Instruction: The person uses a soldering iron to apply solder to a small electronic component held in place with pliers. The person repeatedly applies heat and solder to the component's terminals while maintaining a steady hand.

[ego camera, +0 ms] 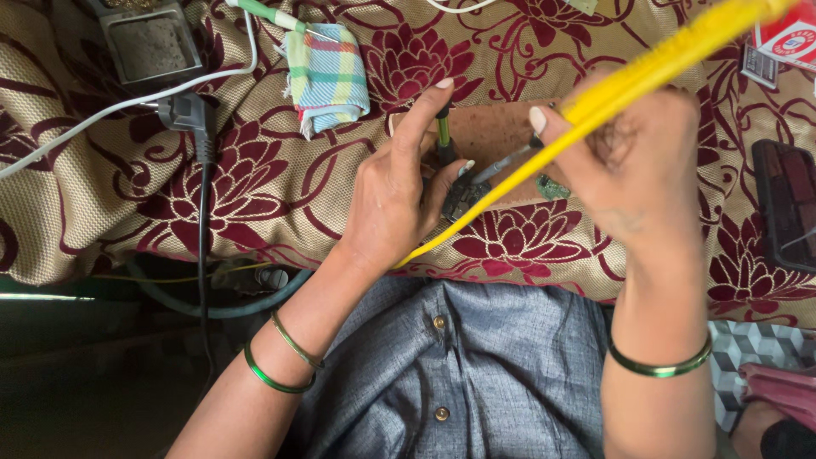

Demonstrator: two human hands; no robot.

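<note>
My left hand (pixel 395 183) pinches a small dark electronic part (pixel 463 197) against a brown board (pixel 497 132), its forefinger stretched up beside a thin green wire (pixel 443 129). My right hand (pixel 633 166) grips a yellow-handled soldering iron (pixel 654 64). The iron's metal tip (pixel 501 163) points left and down at the dark part. A yellow cord (pixel 476 217) runs from the iron under my left hand. A bit of green circuit board (pixel 552 187) shows under my right hand.
The work lies on a beige cloth with maroon flowers (pixel 280 187). A folded checked rag (pixel 327 76) lies at the back left, near a black plug (pixel 183 110) with white and black cables and a metal stand (pixel 149 42). A dark phone (pixel 786 204) lies at right, below a red box (pixel 786 38).
</note>
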